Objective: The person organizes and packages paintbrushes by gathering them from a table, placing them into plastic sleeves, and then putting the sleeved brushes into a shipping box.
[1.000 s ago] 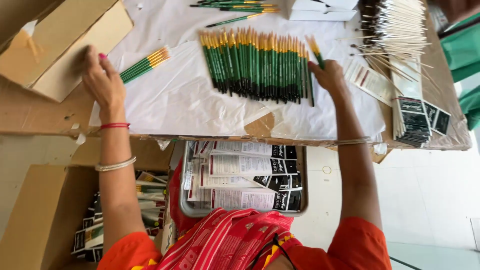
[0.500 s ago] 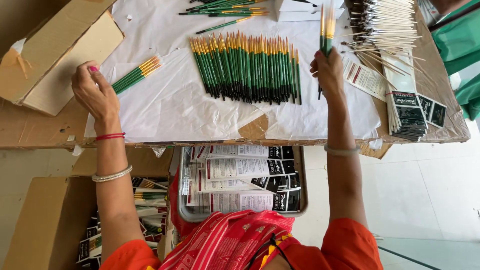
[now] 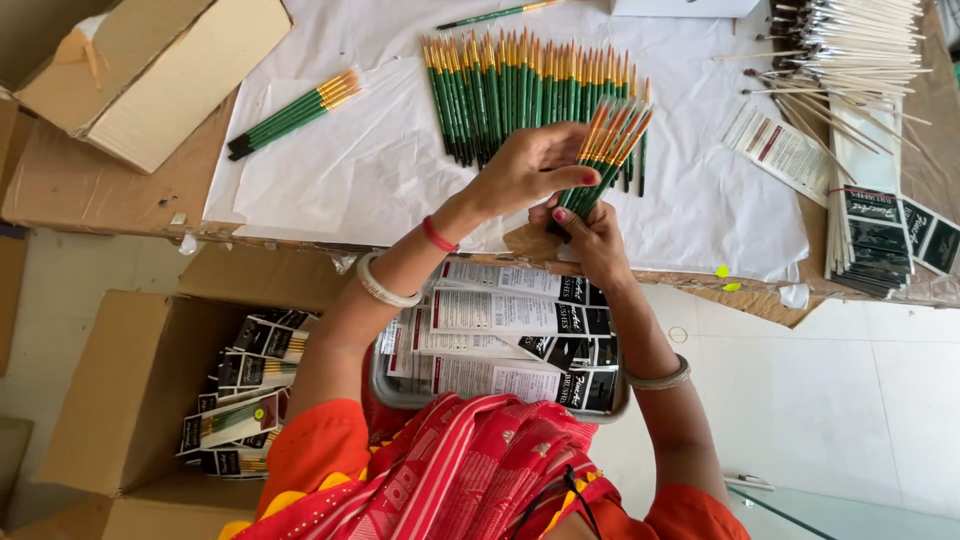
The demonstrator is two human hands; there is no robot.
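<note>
From the head view, looking straight down over the person's lap: both hands meet at the table's near edge over a small fan of green-handled brushes (image 3: 603, 155). The right hand (image 3: 592, 235) grips the dark handle ends from below, fingers closed round them, while the left hand (image 3: 530, 165) comes across from nine o'clock, thumb and fingertips pinched on the shafts just under the yellow ferrules. The tips splay out toward one o'clock.

What could go wrong, to my eye: the fan is loose at the top, and if the left hand's pinch slackens a brush or two could slide out and drop over the edge into the tray of packets (image 3: 505, 335) on the lap, or onto the floor. The splayed tips also hang right over the long row of brushes (image 3: 520, 95) lying on the white paper (image 3: 330, 170), so a careless sweep would knock that row out of line.

Both wrists are bent inward, elbows wide, forearms rising from six o'clock. At ten o'clock lies a separate small bundle of brushes (image 3: 295, 110), well apart from the hands. At two o'clock sits a pile of pale sticks (image 3: 860, 45), possibly bare handles; I can't quite tell. A cardboard box (image 3: 140, 65) sits at eleven o'clock.
</note>
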